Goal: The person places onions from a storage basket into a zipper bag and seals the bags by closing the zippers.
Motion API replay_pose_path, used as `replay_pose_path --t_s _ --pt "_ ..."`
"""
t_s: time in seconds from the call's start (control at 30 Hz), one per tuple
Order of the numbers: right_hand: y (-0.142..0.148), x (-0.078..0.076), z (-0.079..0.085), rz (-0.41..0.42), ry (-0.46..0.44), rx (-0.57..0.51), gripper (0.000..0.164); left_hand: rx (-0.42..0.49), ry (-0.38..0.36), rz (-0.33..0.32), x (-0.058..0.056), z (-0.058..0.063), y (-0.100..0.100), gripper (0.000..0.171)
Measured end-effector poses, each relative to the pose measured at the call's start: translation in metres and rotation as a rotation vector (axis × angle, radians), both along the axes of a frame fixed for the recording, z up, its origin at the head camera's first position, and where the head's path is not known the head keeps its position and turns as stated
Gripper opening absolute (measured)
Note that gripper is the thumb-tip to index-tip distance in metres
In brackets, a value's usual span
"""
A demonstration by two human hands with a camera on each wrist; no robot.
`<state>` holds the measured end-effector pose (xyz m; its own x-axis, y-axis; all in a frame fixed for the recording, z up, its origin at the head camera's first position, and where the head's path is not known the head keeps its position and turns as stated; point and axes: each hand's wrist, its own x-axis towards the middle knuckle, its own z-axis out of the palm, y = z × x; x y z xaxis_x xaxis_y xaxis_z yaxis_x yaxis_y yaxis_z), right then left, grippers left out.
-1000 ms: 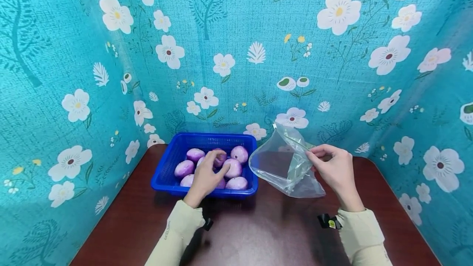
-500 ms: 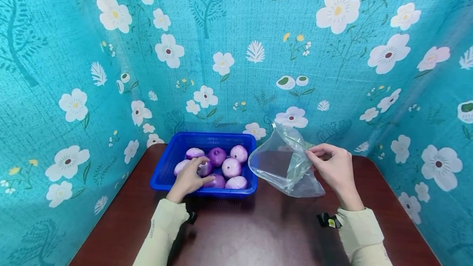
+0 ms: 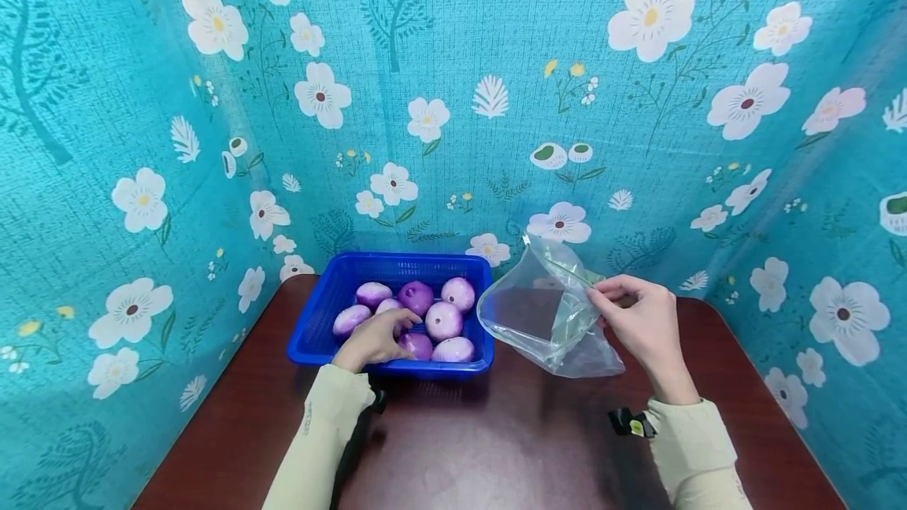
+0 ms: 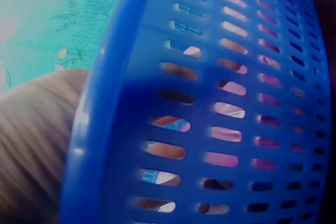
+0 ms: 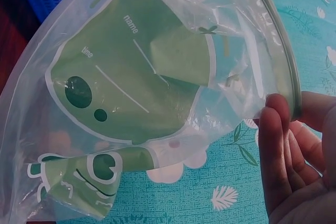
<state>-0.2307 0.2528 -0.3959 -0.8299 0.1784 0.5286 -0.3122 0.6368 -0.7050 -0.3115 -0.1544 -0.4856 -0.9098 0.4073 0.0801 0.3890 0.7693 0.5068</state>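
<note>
My left hand (image 3: 375, 338) reaches over the front rim of a blue plastic basket (image 3: 301, 337) holding several red onions. Its fingers bend down behind a front red onion (image 3: 416, 346), with the thumb close to that onion's left side; I cannot tell if they grip it. In the left wrist view the basket's slotted wall (image 4: 121, 129) hides most of the hand. At the right, my right hand (image 3: 641, 319) pinches the top edge of a clear zip bag (image 3: 520, 313) between thumb and fingers. The bag hangs with its mouth spread; a green print (image 5: 131, 66) reads "name" and "time".
Brown table (image 3: 482, 447) lies under the basket and bag. Teal flowered cloth (image 3: 468, 179) stands behind and on both sides. Another red onion (image 3: 444, 321) lies beside the front one, near the basket's right wall.
My left hand first moved left across the basket, then slightly right and lower, toward the front onion. My right hand and the bag have stayed in place.
</note>
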Motion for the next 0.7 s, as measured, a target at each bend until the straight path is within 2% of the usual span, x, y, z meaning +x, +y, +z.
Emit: replay_pose_path --t_s 0.2,0.43,0.7 --pt "-0.0009 0.0001 -0.0005 -0.008 -0.006 0.007 0.014 -0.069 -0.046 -0.04 -0.0064 -0.0029 0.0038 0.057" --pt "-0.0005 0.0004 -0.0021 0.0 -0.011 0.0 0.015 -0.153 -0.138 0.026 -0.0097 -0.0066 0.0072 0.05" --pt "-0.0006 -0.0003 -0.0026 -0.002 -0.012 0.0 0.014 -0.109 -0.123 -0.04 -0.0099 -0.0059 0.0065 0.047"
